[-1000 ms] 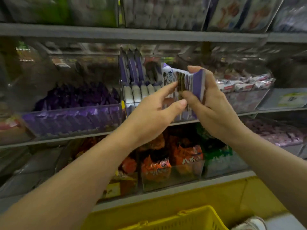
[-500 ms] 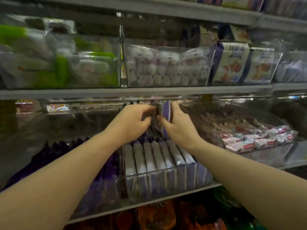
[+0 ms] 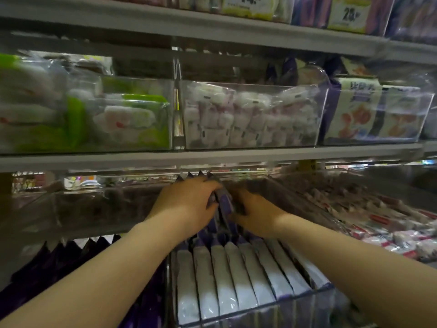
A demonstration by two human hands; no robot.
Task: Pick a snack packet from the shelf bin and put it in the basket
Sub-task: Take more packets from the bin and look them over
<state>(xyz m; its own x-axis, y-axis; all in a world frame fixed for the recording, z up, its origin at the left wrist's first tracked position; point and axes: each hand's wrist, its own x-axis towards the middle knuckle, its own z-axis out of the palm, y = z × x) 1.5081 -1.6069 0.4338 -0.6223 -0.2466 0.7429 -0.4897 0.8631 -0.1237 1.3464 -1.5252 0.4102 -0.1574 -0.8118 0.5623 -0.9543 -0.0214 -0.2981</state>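
A clear shelf bin (image 3: 295, 301) holds a row of upright purple-and-white snack packets (image 3: 238, 278). Both my hands reach deep into the back of this bin. My left hand (image 3: 186, 204) curls its fingers over the top of a purple packet (image 3: 223, 204) standing at the back. My right hand (image 3: 256, 215) presses against the same packet from the right side. The packet is pinched between the two hands, partly hidden by fingers. The basket is out of view.
Dark purple packets (image 3: 59, 263) fill the bin on the left, red-and-white wrapped snacks (image 3: 387, 233) the bin on the right. The shelf above (image 3: 212, 158) carries clear bins of white and green packs, close over my hands.
My head has tilted up, so the basket and lower shelf left the view. Both hands went from holding packets in front of the shelf to deep inside the back of the bin.
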